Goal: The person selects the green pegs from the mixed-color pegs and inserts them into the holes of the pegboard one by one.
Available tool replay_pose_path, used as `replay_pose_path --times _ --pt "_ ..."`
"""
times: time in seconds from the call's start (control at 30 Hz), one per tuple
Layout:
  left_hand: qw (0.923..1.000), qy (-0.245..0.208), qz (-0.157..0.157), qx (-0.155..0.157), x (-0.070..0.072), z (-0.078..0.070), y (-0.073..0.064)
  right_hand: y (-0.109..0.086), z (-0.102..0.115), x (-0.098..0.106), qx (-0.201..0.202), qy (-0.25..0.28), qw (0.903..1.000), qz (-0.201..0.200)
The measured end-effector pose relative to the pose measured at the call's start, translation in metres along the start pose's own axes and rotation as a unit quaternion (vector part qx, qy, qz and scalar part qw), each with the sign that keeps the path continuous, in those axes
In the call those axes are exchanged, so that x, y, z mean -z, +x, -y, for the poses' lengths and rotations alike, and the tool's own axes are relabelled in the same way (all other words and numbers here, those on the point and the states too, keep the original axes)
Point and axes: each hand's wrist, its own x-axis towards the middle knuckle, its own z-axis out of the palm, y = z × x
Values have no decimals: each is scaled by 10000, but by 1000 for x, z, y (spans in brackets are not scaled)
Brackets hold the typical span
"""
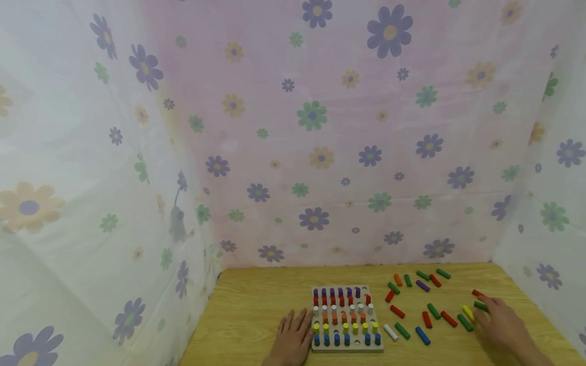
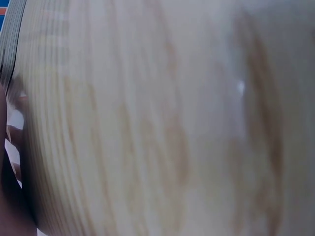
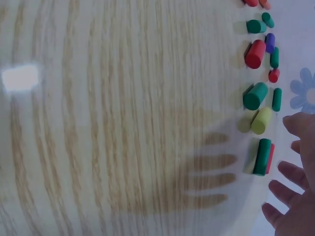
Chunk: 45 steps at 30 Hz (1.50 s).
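Note:
A pale pegboard (image 1: 348,349) stands on the wooden table with rows of purple, red, white, orange, yellow and blue pegs in it; a few holes show bare. My left hand (image 1: 291,337) lies flat on the table, its fingertips at the board's left edge. At the right, my right hand (image 1: 500,324) reaches over loose pegs with its fingers spread and nothing visible in its grasp. Nearest to it are a yellow peg (image 3: 261,121), a green peg (image 3: 263,156) and a red peg (image 1: 478,293). The left wrist view shows mostly blurred wood grain.
Loose pegs lie scattered between the board and my right hand, mostly green and red, with a purple peg (image 1: 422,285), an orange peg (image 1: 398,279), a white peg (image 1: 391,332) and a blue peg (image 1: 423,335). Flowered curtains (image 1: 284,239) enclose the table (image 1: 247,300) behind and at both sides.

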Motion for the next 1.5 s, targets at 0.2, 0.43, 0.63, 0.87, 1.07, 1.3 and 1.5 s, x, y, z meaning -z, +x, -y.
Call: replay_pose_path --times 0.2,0.43,0.63,0.87,1.07,1.3,1.5 --pt "10000 1 -43 -17 -1 0 0 2 -11 -5 -46 178 9994 -281" --pt "9999 -42 -113 -97 2 -2 -2 3 -16 -6 -232 403 9987 -196" --pt "9998 -149 -45 -113 4 -3 -3 2 -16 -6 -554 420 9976 -72" --pt "10000 45 -39 -53 1 -2 -1 3 -15 -7 -765 388 9963 -102" --pt "9999 42 -101 -51 0 -1 -1 4 -16 -10 -747 376 9963 -184" --pt "9998 103 -147 -66 -2 0 -1 4 -14 -12 -711 335 9965 -290" --pt "9998 -21 -109 -133 4 -4 -3 6 -17 -14 -579 468 9969 -255"
